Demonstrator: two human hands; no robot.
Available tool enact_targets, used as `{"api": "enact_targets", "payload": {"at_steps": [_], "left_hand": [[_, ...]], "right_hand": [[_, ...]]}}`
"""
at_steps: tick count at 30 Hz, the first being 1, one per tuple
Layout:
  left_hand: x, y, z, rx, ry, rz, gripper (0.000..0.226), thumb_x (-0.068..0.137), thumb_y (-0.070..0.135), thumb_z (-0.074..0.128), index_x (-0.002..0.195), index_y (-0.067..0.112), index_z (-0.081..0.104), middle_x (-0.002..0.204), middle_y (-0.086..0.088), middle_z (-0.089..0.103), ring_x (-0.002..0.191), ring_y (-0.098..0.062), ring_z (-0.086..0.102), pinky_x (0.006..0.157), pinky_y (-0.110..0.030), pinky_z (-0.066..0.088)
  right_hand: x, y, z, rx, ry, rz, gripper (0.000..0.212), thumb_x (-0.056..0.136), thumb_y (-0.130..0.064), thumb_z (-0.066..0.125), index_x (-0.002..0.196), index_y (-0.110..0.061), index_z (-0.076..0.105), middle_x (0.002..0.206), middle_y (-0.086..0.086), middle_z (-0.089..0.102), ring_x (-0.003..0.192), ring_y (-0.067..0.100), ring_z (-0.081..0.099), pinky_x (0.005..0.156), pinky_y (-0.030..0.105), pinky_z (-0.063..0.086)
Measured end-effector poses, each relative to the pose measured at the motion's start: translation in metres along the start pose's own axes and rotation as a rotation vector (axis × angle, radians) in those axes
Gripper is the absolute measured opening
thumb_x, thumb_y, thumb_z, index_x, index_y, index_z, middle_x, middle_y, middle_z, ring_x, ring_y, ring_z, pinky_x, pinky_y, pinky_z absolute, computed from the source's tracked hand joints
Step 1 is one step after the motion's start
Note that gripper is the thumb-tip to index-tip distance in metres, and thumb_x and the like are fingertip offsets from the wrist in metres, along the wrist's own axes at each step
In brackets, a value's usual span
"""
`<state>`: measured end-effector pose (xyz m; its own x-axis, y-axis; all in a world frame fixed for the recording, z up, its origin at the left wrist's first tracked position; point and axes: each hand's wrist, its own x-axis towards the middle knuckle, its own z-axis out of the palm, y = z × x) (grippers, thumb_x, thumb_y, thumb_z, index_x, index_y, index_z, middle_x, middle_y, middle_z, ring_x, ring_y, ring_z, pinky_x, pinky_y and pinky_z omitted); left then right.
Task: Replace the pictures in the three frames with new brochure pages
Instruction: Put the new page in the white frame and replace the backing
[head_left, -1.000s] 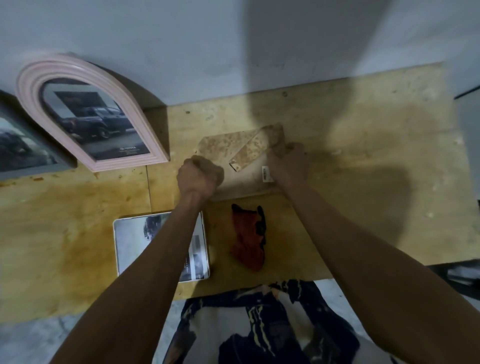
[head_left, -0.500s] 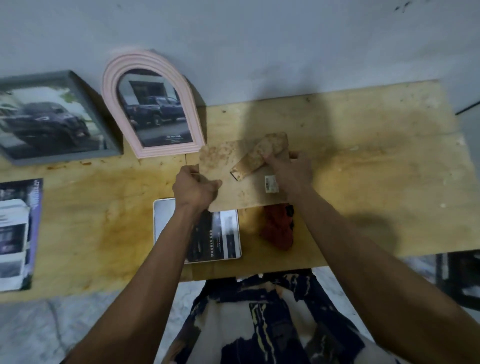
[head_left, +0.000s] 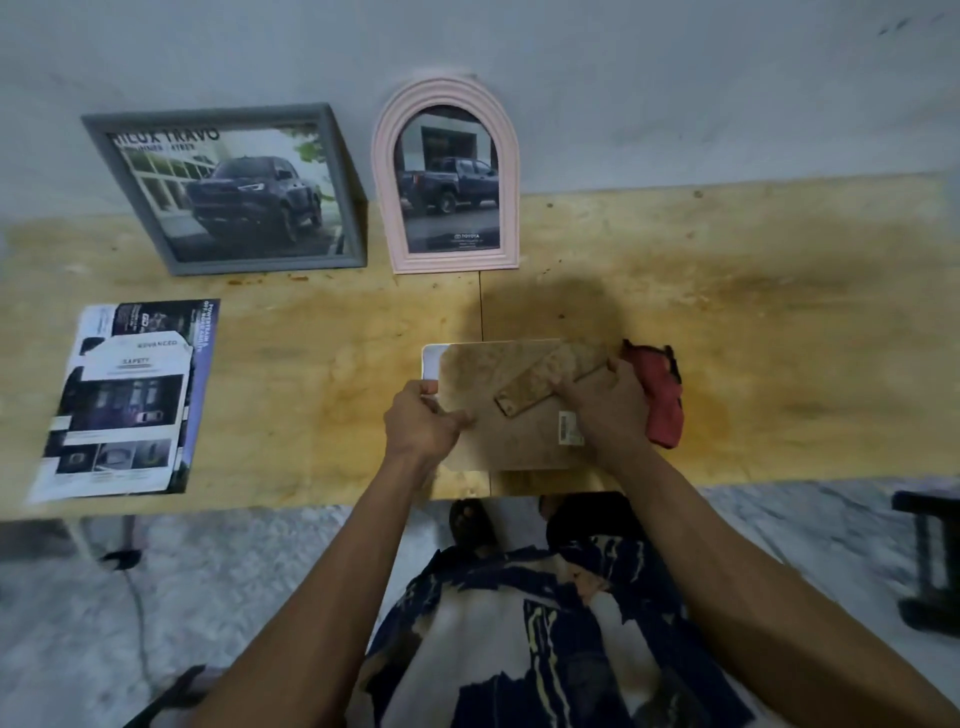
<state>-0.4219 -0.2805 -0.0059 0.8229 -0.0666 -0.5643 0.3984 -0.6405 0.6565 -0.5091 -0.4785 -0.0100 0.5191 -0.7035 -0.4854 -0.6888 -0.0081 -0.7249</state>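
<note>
A brown backing board (head_left: 509, 441) with a fold-out stand (head_left: 550, 382) lies over a white frame (head_left: 430, 358) near the table's front edge; only the frame's left rim shows. My left hand (head_left: 421, 421) pinches the board's left edge. At the board's right side, by the stand, my right hand (head_left: 608, 410) grips it. A grey frame (head_left: 270, 264) and a pink arched frame (head_left: 383, 156) lean on the wall, each showing a dark truck picture. Loose brochure pages (head_left: 124, 395) lie at the left.
A red cloth (head_left: 660, 395) lies bunched just right of my right hand. The wooden table (head_left: 779, 312) runs along a grey wall. A dark stool or stand (head_left: 930, 561) sits on the floor at the right.
Both hands brought the backing board toward me and set it over the white frame holding the brochure page. The view swung left, so both leaning frames and the brochure pages now show.
</note>
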Motion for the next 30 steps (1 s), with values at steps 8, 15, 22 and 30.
{"api": "enact_targets", "payload": {"at_steps": [8, 15, 22, 30], "left_hand": [[0.009, -0.033, -0.011, 0.113, 0.093, 0.080, 0.035, 0.090, 0.021, 0.071, 0.119, 0.004, 0.062, 0.095, -0.008, 0.069, 0.090, -0.024, 0.063, 0.074, -0.030, 0.045], [0.024, -0.036, -0.011, 0.158, 0.082, 0.046, 0.011, 0.089, 0.016, 0.069, 0.098, 0.009, 0.068, 0.095, -0.014, 0.072, 0.092, -0.033, 0.066, 0.076, -0.034, 0.050], [0.029, -0.033, -0.012, 0.123, 0.081, -0.003, 0.020, 0.083, 0.006, 0.068, 0.074, 0.023, 0.064, 0.078, -0.006, 0.069, 0.075, -0.028, 0.066, 0.068, -0.030, 0.050], [0.038, -0.035, -0.013, 0.056, 0.085, -0.043, 0.027, 0.074, 0.004, 0.078, 0.062, 0.026, 0.068, 0.076, -0.001, 0.074, 0.079, -0.025, 0.071, 0.078, -0.032, 0.058]], "right_hand": [[-0.005, 0.013, 0.003, 0.000, 0.086, 0.002, 0.077, 0.066, -0.052, 0.082, 0.129, -0.021, 0.050, 0.120, 0.001, 0.062, 0.111, 0.029, 0.059, 0.092, 0.053, 0.050], [0.017, 0.012, -0.011, 0.031, 0.141, 0.058, 0.067, 0.059, -0.051, 0.086, 0.116, -0.032, 0.058, 0.103, -0.006, 0.068, 0.095, 0.024, 0.066, 0.078, 0.049, 0.058], [0.019, 0.002, -0.015, -0.064, 0.162, 0.020, 0.058, 0.071, -0.044, 0.084, 0.119, -0.027, 0.058, 0.106, -0.003, 0.069, 0.095, 0.023, 0.065, 0.079, 0.044, 0.057], [0.017, 0.008, 0.018, -0.080, 0.111, 0.051, 0.079, 0.074, -0.044, 0.082, 0.139, -0.019, 0.043, 0.132, 0.010, 0.057, 0.121, 0.033, 0.054, 0.095, 0.047, 0.050]]}}
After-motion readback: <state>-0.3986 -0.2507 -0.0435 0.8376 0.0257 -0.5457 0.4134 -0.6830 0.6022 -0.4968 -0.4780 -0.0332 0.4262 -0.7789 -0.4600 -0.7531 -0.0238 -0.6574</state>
